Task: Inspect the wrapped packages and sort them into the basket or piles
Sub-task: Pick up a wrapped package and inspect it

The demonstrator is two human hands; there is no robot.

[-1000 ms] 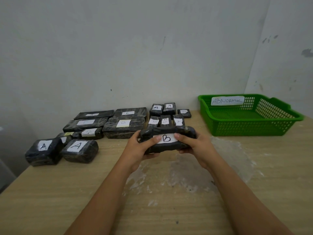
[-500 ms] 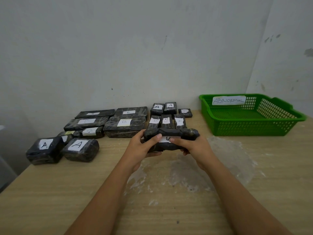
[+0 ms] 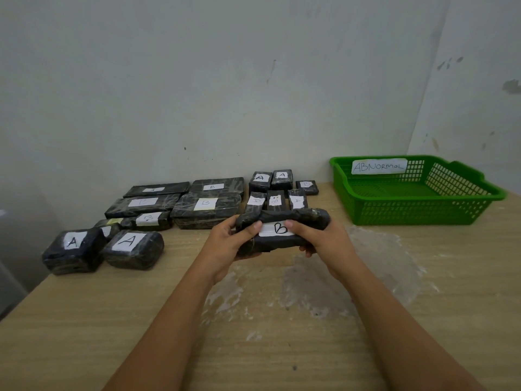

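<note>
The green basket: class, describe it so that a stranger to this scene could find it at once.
Start at the wooden table and follow the wall to its far right corner. There sits the green basket, apart from the black wrapped packages on the left. Only it is green, with a white label reading ABNORMAL.

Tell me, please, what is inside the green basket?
The green basket shows only its bare mesh floor and a paper label reading ABNORMAL on its back wall. The near wall hides the floor strip just behind it.
</note>
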